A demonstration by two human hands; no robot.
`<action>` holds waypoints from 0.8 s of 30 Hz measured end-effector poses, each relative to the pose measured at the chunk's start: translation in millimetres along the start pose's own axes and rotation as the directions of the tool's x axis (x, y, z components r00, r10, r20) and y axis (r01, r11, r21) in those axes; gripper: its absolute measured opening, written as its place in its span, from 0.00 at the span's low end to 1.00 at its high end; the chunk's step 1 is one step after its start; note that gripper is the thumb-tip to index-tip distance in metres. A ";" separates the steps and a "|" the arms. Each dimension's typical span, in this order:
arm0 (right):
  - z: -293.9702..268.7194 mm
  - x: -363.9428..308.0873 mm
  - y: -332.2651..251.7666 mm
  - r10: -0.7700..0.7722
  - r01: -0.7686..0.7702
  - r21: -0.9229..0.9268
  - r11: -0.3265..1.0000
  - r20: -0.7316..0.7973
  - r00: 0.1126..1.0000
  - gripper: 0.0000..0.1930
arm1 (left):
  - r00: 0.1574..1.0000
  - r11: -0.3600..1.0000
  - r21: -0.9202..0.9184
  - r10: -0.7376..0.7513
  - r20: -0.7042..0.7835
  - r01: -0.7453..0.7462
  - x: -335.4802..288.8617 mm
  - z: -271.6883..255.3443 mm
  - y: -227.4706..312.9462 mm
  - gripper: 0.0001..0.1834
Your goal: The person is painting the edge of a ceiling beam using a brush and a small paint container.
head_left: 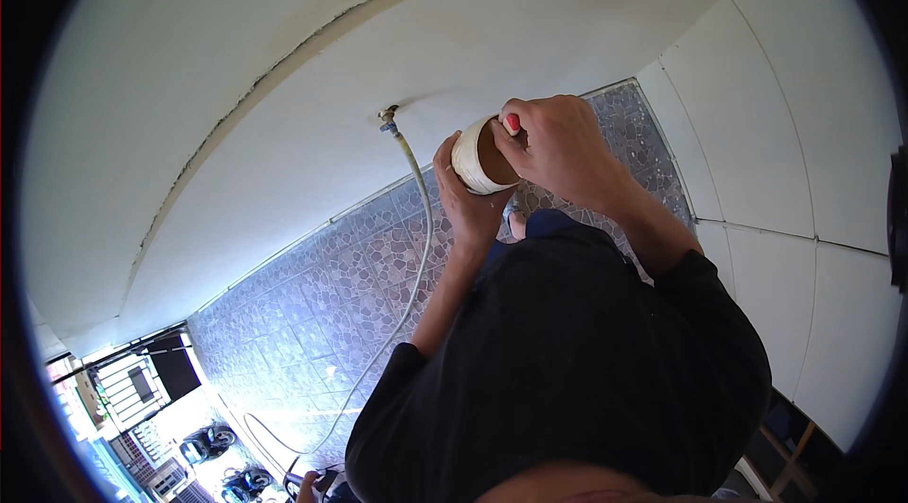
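Cream cylinder (468, 165), brown inside, is to the right of the wall tap (388, 117), up in both hands. Left hand (464, 205) is half-closed round its outer side, holding it. Right hand (560, 146), farther right of the tap, is curled nearly closed at the rim, red spot (513, 122) showing; can't tell if it's pinching anything. Hose (428, 219) drops from the tap

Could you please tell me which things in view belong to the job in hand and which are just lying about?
Apparently in use:
- cream hollow cylinder, gripped by the left hand, with the right hand at its rim

Apparently just about:
- hose, attached to the tap
- motorbikes at lower left
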State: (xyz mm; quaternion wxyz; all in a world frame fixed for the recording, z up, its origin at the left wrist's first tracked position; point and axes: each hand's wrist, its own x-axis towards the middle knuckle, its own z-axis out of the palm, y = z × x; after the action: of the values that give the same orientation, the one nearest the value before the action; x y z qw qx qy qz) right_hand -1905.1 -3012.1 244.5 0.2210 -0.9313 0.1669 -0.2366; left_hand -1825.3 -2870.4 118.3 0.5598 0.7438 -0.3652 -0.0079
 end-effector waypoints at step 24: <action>-17.5 -90.9 -78.5 -0.055 0.045 0.160 0.986 0.058 0.997 0.14 | 0.994 0.999 -0.021 -0.041 -0.105 0.039 -117.6 -64.0 42.3 0.54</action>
State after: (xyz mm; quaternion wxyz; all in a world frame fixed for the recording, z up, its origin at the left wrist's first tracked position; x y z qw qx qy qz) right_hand -1973.5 -2913.7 263.6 0.2933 -0.9216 0.1173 -0.2255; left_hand -1907.2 -2757.1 131.0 0.5851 0.7450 -0.3200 0.0164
